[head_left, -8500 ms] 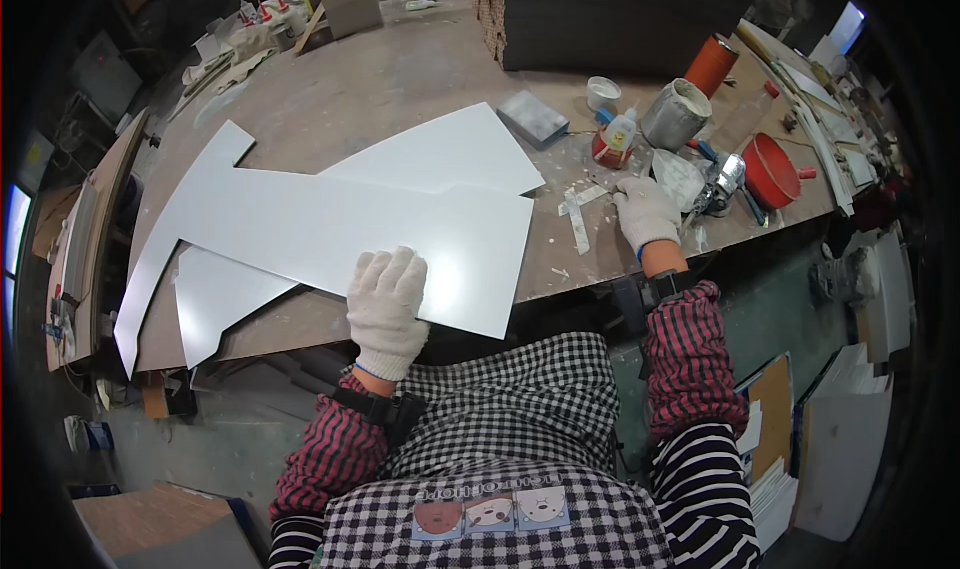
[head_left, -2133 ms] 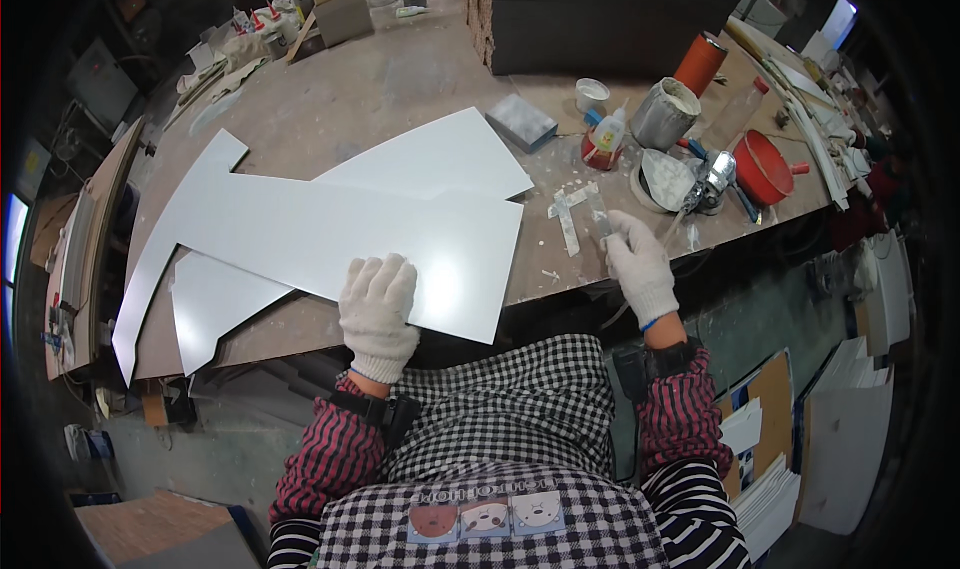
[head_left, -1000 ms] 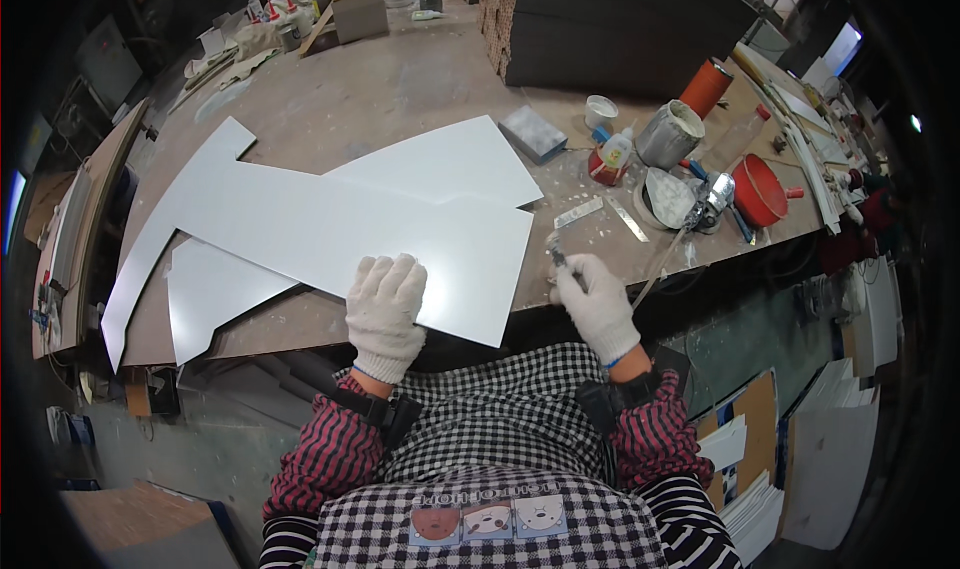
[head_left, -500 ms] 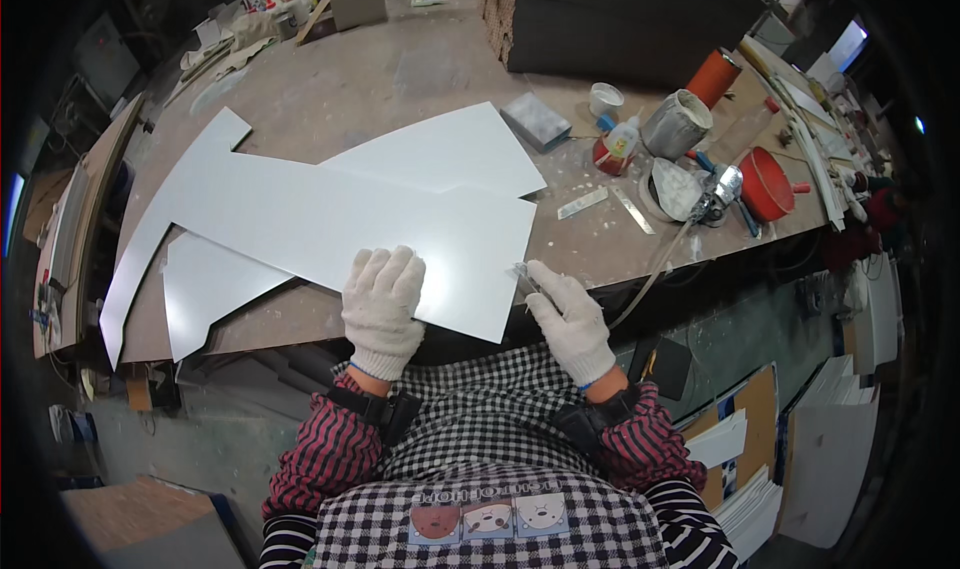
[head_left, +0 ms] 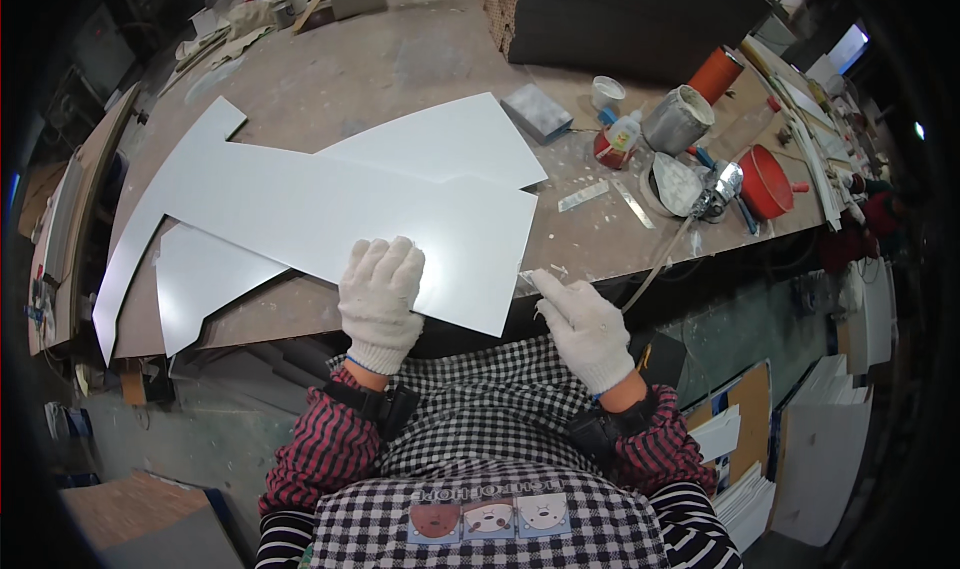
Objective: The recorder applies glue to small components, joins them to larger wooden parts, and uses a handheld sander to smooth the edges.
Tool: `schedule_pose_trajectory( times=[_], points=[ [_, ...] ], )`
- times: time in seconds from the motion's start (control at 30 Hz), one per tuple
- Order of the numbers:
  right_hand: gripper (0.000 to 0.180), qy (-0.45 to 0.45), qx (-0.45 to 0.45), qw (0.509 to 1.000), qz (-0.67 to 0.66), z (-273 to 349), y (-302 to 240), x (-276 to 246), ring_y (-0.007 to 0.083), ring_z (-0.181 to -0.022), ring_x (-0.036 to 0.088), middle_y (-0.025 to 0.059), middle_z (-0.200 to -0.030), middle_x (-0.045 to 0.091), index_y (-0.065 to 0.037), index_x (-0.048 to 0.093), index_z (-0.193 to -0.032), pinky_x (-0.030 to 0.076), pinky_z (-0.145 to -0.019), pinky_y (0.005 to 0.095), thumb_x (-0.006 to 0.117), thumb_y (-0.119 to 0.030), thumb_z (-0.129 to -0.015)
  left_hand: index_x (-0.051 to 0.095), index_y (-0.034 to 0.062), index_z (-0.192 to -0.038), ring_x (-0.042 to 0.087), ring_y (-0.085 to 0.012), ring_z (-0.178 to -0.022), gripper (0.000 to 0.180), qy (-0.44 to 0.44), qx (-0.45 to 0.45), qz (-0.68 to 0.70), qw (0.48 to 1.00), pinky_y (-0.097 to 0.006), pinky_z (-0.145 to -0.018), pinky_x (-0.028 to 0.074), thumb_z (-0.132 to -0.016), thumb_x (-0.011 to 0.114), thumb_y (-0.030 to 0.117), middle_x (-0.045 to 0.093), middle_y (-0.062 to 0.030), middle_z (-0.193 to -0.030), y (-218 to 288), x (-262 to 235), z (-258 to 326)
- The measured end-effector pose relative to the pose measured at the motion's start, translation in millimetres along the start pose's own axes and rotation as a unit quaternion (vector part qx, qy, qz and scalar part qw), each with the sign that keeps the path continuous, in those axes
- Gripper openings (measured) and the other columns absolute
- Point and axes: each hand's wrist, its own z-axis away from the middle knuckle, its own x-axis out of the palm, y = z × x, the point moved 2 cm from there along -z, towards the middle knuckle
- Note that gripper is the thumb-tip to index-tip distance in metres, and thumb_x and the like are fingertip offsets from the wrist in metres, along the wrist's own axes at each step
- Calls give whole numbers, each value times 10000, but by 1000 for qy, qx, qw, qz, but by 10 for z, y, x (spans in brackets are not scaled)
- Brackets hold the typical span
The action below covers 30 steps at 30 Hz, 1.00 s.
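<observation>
A large white panel (head_left: pixel 430 219) with a hooked left end lies across other white sheet pieces on the workbench. My left hand (head_left: pixel 382 294), in a white knit glove, grips its front edge, fingers on top and thumb hidden. Just off the panel's right edge is my right hand (head_left: pixel 585 329), gloved too, its fingers drawn together. A small pale piece shows at those fingertips, too little of it visible to name. Beneath the big panel, another white sheet (head_left: pixel 440 134) sticks out at the back and a white piece (head_left: pixel 190 289) at the front left.
Right of the panels are a grey sanding block (head_left: pixel 537 114), a glue bottle (head_left: pixel 617 141), a metal can (head_left: pixel 680 119), a red pan (head_left: pixel 768 182) and a spray gun (head_left: pixel 718 194) with its hose. A dark block (head_left: pixel 630 19) stands behind. Stacked boards (head_left: pixel 830 409) lean at lower right.
My right hand has moved slightly right and down, away from the panel's edge. My left hand stays on the panel. The whole view has shifted a little.
</observation>
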Motion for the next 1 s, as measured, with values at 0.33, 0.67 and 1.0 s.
schedule_pose_trajectory(
  times=[0.33, 0.67, 1.0],
  points=[
    [385, -129, 10, 983, 132, -258, -173, -139, 315, -819, 659, 127, -901, 646, -229, 566, -1316, 535, -670, 409, 580, -187, -934, 601, 17, -911, 584, -292, -847, 343, -1, -1, 3, 1000, -399, -774, 471, -569, 615, -9, 632, -101, -948, -2, 16, -6],
    [366, -80, -9, 996, 45, -77, -120, -137, 285, -800, 650, 113, -890, 633, -227, 620, -1290, 527, -686, 380, 610, -165, -929, 601, -3, -940, 578, -354, -854, 390, 0, -6, 17, 1000, -447, -743, 469, -551, 602, -24, 641, -148, -994, -29, 30, 16],
    [405, -30, 6, 999, 41, -66, -41, 68, 297, -781, 646, 112, -868, 618, -247, 581, -1328, 519, -658, 384, 599, -174, -930, 593, 11, -913, 582, -305, -835, 351, 13, 6, 3, 1000, -409, -762, 471, -563, 619, -5, 629, -109, -950, -14, 31, 13]
  ],
)
